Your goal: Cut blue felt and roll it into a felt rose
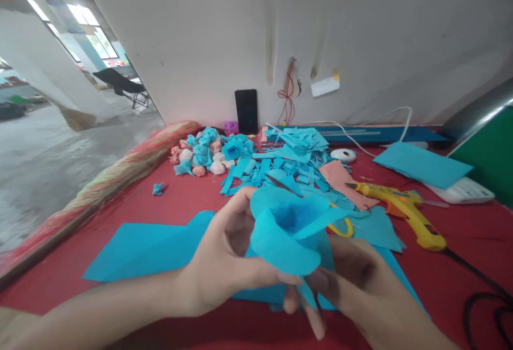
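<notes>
A blue crepe paper flower (286,248) is held between my two hands, its petals curled around a darker hollow centre. My left hand (224,256) grips it from the left, thumb along the lower petal. From the right, my right hand (356,275) closes around its base, with the fingertips partly hidden by the paper. Beneath both hands lie large sheets of blue paper (148,251). Just behind the flower, scissors with yellow handles (343,227) poke out, largely covered.
A yellow glue gun (401,208) with a black cord lies at right. Finished paper flowers (202,152) and blue scraps (280,163) are heaped at the back. A phone (246,111) leans on the white board. A fringed bundle (100,189) runs along the left edge.
</notes>
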Demonstrator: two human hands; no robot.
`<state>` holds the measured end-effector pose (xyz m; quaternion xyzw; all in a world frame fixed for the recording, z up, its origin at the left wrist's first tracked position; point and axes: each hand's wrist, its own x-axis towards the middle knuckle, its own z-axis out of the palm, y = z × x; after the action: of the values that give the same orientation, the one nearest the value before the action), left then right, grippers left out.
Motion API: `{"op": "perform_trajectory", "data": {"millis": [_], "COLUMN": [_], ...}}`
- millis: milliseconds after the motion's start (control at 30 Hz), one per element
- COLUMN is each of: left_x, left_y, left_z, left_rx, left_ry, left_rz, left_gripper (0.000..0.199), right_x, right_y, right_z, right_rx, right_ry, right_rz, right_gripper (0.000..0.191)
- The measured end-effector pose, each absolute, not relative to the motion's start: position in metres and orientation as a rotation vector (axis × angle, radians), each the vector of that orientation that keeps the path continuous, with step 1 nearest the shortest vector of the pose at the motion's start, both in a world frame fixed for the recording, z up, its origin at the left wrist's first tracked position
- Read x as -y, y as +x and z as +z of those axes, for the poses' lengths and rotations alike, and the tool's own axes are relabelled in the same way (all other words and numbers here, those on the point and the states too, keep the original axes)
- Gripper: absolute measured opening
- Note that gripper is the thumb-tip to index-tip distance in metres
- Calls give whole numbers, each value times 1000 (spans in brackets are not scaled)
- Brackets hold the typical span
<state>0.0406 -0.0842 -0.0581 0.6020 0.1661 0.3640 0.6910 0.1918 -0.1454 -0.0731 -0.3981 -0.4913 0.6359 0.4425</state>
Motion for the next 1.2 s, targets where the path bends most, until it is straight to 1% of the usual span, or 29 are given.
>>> {"op": "perform_trajectory", "data": {"millis": [100, 200, 400, 600, 733, 833, 933, 1067, 1200], "left_x": [84, 81, 78, 78, 77, 77, 76, 75, 76], "left_y": [42, 45, 44, 43, 43, 42, 39, 37, 38], "left_z": [-57, -57, -67, -71, -73, -76, -78, -79, -77], "left_rx": [-287, -324, -395, -361, -302, -286, -299, -286, -270], "left_ry": [1150, 1153, 1267, 1256, 1258, 1238, 1251, 1266, 1221], "left_rz": [679, 659, 643, 659, 639, 600, 559, 576, 586], "left_gripper": [32, 34, 17, 13, 16, 18, 19, 17, 12], "right_x": [146, 146, 149, 147, 149, 149, 149, 150, 151], "right_y": [192, 193, 195, 194, 192, 191, 191, 194, 194], "right_z": [-72, -72, -74, -73, -72, -72, -73, -75, -74], "right_rx": [1189, 1134, 1077, 1160, 1184, 1168, 1098, 1040, 1062], "right_ry": [-988, -1001, -1043, -1045, -1046, -1052, -1051, -1022, -1013], "right_rz": [1572, 1530, 1451, 1381, 1339, 1368, 1419, 1426, 1411], "right_gripper": [33, 25, 11, 15, 11, 12, 9, 3, 4]}}
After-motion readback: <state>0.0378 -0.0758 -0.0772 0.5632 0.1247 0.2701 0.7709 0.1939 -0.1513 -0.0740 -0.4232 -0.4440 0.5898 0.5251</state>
